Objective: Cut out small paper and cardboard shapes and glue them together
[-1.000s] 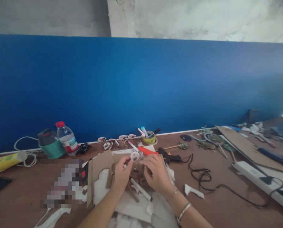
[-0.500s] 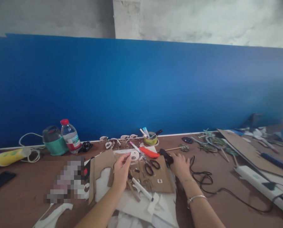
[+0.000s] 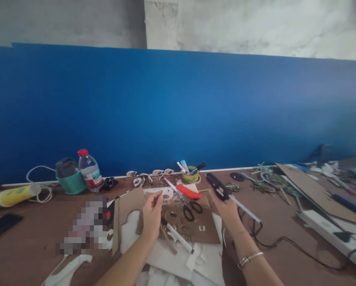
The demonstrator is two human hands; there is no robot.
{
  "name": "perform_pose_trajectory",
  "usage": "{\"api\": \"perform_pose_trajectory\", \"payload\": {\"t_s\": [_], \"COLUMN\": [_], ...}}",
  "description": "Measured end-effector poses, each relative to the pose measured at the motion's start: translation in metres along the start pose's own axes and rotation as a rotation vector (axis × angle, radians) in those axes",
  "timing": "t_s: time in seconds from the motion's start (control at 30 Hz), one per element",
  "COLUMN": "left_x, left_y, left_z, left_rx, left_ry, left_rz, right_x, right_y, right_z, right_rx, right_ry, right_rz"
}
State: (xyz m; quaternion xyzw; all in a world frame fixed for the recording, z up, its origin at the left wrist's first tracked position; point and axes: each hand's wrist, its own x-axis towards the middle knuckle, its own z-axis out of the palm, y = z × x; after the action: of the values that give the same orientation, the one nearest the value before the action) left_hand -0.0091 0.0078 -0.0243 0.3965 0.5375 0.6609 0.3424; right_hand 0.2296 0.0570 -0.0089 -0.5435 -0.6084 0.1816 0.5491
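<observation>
Between the thumb and fingers of my left hand (image 3: 152, 214) is a small white bird-shaped cutout (image 3: 167, 193) with a dark mark on it. My right hand (image 3: 225, 206) grips a black glue gun (image 3: 216, 186), raised above the table, with a long translucent glue stick (image 3: 245, 209) jutting from its back end. Below the hands lies a brown cardboard piece (image 3: 209, 222) on white sheets. Black-handled scissors (image 3: 192, 209) and an orange-red piece (image 3: 189, 192) rest by its far edge. A white marker (image 3: 179, 237) lies nearer me.
Several bird cutouts (image 3: 158, 172) stand along the back edge beside a yellow-green tape roll (image 3: 190, 174) holding pens. A water bottle (image 3: 90, 171) and a teal container (image 3: 71, 180) are at left. At right are a white power strip (image 3: 329, 230), a black cord (image 3: 297, 248) and cardboard (image 3: 309, 190).
My right hand has lifted the glue gun off the table and turned it, so the glue stick now shows. My left hand keeps the bird cutout in nearly the same place.
</observation>
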Motion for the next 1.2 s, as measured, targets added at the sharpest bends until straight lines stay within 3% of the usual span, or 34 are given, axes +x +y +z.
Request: {"api": "perform_pose_trajectory", "payload": {"t_s": [0.13, 0.33, 0.73, 1.2], "left_x": [0.0, 0.001, -0.001, -0.001], "left_y": [0.002, 0.001, 0.005, 0.004], "left_z": [-0.001, -0.001, -0.002, -0.001], "left_rx": [0.009, -0.009, 0.035, -0.032], "left_ry": [0.022, 0.034, 0.031, 0.039], "left_rz": [0.008, 0.013, 0.028, -0.056], "right_x": [-0.023, -0.038, -0.041, -0.043], "right_y": [-0.028, -0.053, -0.06, -0.059], "right_z": [0.015, 0.02, 0.025, 0.026], "right_rx": [0.037, -0.193, -0.313, -0.319], "right_ry": [-0.316, -0.536, -0.571, -0.593], "right_rz": [-0.113, -0.314, -0.347, -0.336]}}
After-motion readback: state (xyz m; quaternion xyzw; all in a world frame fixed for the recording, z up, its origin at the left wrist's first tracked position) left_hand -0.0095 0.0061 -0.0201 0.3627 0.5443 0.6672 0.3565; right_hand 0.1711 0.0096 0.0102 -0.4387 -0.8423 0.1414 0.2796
